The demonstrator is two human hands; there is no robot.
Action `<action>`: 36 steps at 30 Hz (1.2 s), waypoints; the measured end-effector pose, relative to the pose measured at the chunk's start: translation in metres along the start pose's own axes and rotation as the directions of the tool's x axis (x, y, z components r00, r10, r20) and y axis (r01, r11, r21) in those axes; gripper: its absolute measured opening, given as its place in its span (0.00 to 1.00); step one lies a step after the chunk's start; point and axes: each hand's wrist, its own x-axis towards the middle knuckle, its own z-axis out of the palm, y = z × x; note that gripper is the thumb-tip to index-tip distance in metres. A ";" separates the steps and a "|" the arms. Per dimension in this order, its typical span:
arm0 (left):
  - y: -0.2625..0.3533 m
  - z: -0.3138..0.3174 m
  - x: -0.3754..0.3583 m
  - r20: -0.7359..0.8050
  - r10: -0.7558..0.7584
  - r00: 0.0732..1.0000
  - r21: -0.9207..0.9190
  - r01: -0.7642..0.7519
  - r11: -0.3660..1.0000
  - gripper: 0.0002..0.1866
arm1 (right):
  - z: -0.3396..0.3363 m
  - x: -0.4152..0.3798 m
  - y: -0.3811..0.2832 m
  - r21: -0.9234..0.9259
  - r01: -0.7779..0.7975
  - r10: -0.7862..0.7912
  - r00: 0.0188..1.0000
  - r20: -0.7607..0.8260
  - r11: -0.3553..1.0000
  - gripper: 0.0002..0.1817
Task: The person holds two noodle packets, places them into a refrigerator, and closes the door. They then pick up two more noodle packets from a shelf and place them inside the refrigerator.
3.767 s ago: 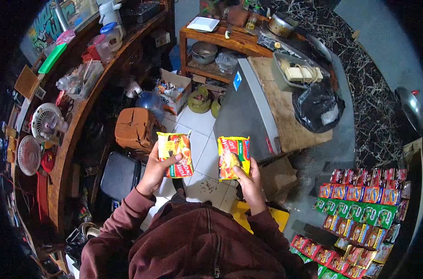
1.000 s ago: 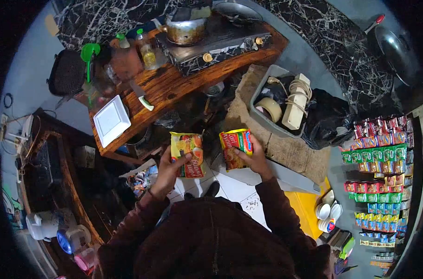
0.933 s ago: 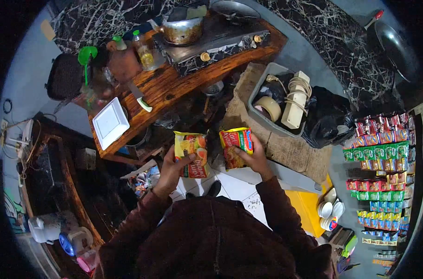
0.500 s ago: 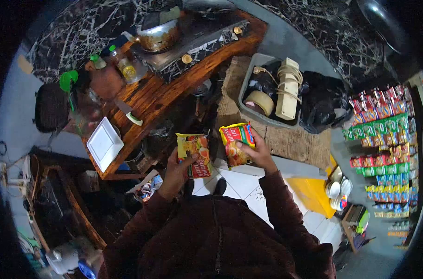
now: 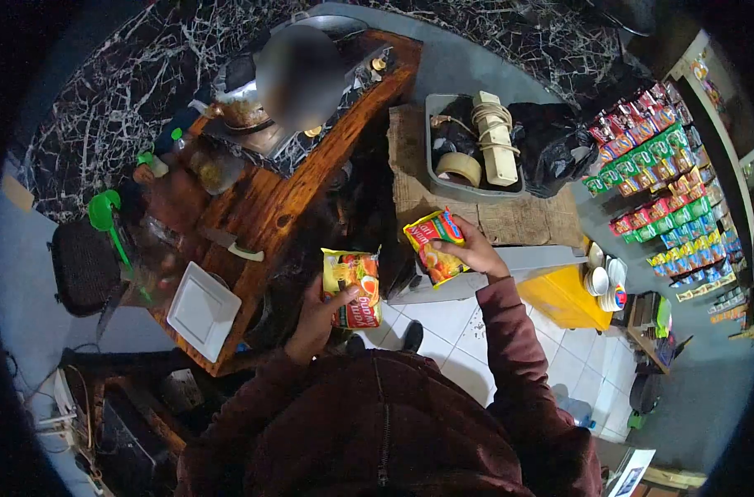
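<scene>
My left hand [image 5: 313, 321] is closed round a yellow and red instant noodle packet [image 5: 360, 275], thumb across its front. The lettering on its lower part is turned sideways and reads "Ayam Bawang". In my right hand [image 5: 479, 251] is a second instant noodle packet [image 5: 427, 232], yellow, red and green and marked "Kari Ayam". It is tilted, with my thumb over its face. Both packets are held up in front of my body, a small gap apart, and look sealed.
To the left, a wooden counter [image 5: 269, 219] carries a white square plate [image 5: 201, 313], a knife [image 5: 243, 251] and a stove. A grey bin [image 5: 476, 192] holds a corded power strip [image 5: 499, 153] and a tape roll [image 5: 458, 168]. Hanging sachets [image 5: 642, 174] and a yellow box [image 5: 566, 298] are at right.
The view has shifted, so the counter and plate sit lower and the sachets higher. Both hands keep their packets; the right packet has moved slightly up and right in view, the left one slightly down.
</scene>
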 end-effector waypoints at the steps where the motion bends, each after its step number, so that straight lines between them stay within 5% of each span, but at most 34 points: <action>1: 0.004 -0.003 -0.002 0.009 -0.006 1.000 0.006 0.006 1.000 0.27 | 0.001 0.000 -0.002 0.006 0.001 -0.001 1.000 -0.023 1.000 0.31; 4: 0.010 -0.010 0.000 0.005 -0.047 0.999 0.050 0.047 0.998 0.29 | 0.001 -0.001 -0.004 0.000 -0.093 0.093 0.996 -0.008 0.996 0.39; 10: 0.013 -0.008 0.013 0.091 -0.106 0.990 -0.003 0.107 0.994 0.29 | 0.000 -0.001 -0.004 -0.229 -0.133 0.146 0.988 0.041 0.964 0.37; 13: 0.019 0.000 0.017 0.140 -0.095 0.986 0.007 0.095 0.995 0.27 | 0.006 -0.032 0.001 0.051 -0.137 0.133 0.988 0.084 0.989 0.36; 17: 0.010 -0.001 0.026 0.223 -0.117 0.968 0.002 0.119 0.993 0.25 | 0.010 -0.097 0.017 0.408 -0.146 0.191 0.979 -0.072 0.901 0.33; 25: -0.016 0.033 0.035 0.389 -0.181 0.904 0.076 0.164 0.984 0.25 | 0.016 -0.218 0.043 0.618 -0.034 0.325 0.872 -0.365 0.786 0.38; 30: -0.033 0.071 0.031 0.515 -0.243 0.822 0.145 0.196 0.970 0.26 | 0.009 -0.278 0.049 0.762 0.284 0.349 0.759 -0.550 0.582 0.41; 36: -0.049 0.117 0.023 0.531 -0.311 0.789 0.231 0.218 0.948 0.26 | -0.010 -0.321 0.047 0.683 0.222 0.403 0.666 -0.627 0.696 0.38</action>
